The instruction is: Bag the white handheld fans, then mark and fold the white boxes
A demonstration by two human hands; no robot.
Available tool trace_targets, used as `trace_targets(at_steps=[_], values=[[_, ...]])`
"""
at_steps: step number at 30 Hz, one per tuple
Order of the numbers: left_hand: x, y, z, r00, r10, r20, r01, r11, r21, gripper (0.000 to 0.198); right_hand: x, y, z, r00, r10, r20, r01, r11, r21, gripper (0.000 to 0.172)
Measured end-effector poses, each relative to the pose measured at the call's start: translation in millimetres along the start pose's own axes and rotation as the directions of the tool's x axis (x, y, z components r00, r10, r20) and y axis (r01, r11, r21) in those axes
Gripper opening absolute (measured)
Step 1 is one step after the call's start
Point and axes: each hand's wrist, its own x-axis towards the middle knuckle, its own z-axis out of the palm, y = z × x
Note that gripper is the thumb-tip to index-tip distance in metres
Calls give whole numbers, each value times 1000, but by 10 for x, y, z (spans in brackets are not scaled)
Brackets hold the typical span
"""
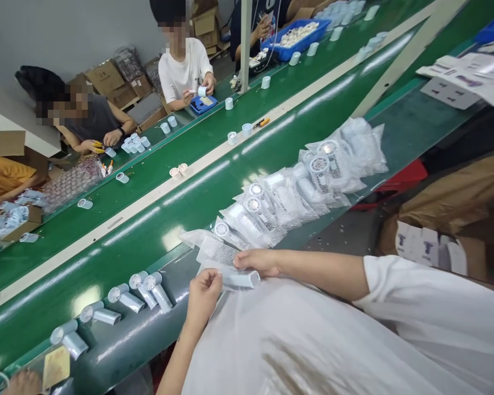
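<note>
Close to my body, a light-blue hair dryer [247,280] lies partly inside a clear bubble-wrap bag [218,252], its handle end sticking out to the right. My right hand [257,262] pinches the bag's edge just above the handle. The fingers of my left hand [206,288] are curled closed against the bag's lower left side; exactly what they grip is partly hidden. A row of bagged hair dryers [286,197] stretches up and right along the bench. To the left lie several unbagged hair dryers [125,298].
Beyond the bench runs a green conveyor belt [148,230] with a pale divider rail. Co-workers sit across it, handling light-blue round parts near a blue tray [296,41]. A slanted metal post [407,60] stands by printed cartons [469,77]. Another person's hand [23,382] is at lower left.
</note>
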Motion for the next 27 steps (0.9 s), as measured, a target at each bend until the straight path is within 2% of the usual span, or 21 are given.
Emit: trace_targets(at_steps=[2,4,6,8,9,11,12,13,14,15,16,17,18,19,20,21,22,24,25,26,27], values=[[25,-3,28,999,-8,39,11,998,-57,24,50,37,-32,993,-48,109,42,997,59,52],[65,-9,64,1000,-2,1,2,998,-69,25,112,66,0,989,-39,142,25,995,98,56],[102,-6,89,998,18,-63,-20,999,-26,26,140,60,77,998,-41,43,40,999,34,44],[119,24,85,996,53,-71,-49,998,48,27,81,-13,169,977,-179,-114,148,960,-239,30],[118,54,69,996,60,-62,-55,995,80,28,11,-81,214,937,-316,-148,222,868,-443,25],[98,152,6,996,53,-77,-43,992,115,30,-203,-271,285,818,-575,-23,327,496,-804,18],[82,217,-40,992,43,-115,-30,993,113,31,-332,-383,306,757,-648,85,352,295,-888,17],[67,293,-91,986,44,-163,-28,994,102,32,-463,-496,313,703,-689,178,378,150,-913,17],[54,375,-142,975,62,-212,-44,995,89,33,-584,-602,304,665,-707,243,421,86,-903,18],[47,462,-186,963,94,-252,-76,994,81,34,-685,-692,276,641,-725,254,479,119,-869,19],[49,552,-215,949,136,-284,-117,990,81,34,-759,-761,230,635,-746,203,540,241,-806,20],[62,642,-220,935,186,-300,-167,982,91,33,-802,-804,168,650,-755,91,585,420,-693,22],[87,733,-195,924,251,-290,-228,967,110,30,-813,-819,95,694,-717,-59,591,616,-521,26],[122,824,-134,913,329,-242,-304,943,135,26,-797,-806,16,768,-611,-191,547,781,-300,32],[163,912,-39,897,418,-140,-397,904,157,22,-759,-768,-61,852,-461,-247,460,885,-66,39],[206,996,87,861,508,14,-503,849,164,18,-708,-711,-132,927,-310,-212,342,930,132,45],[248,1072,232,791,581,195,-609,779,149,16,-653,-644,-196,977,-188,-104,209,943,260,48],[314,1181,520,591,607,531,-749,657,82,18,-576,-517,-306,989,-62,133,17,949,316,43],[340,1203,630,496,587,640,-783,621,36,18,-576,-477,-366,981,-67,183,8,953,303,40],[365,1199,701,432,577,693,-794,608,-12,17,-614,-459,-440,977,-114,179,58,955,291,42],[395,1169,728,416,587,694,-786,617,-50,16,-697,-465,-539,970,-197,142,151,947,282,49]])
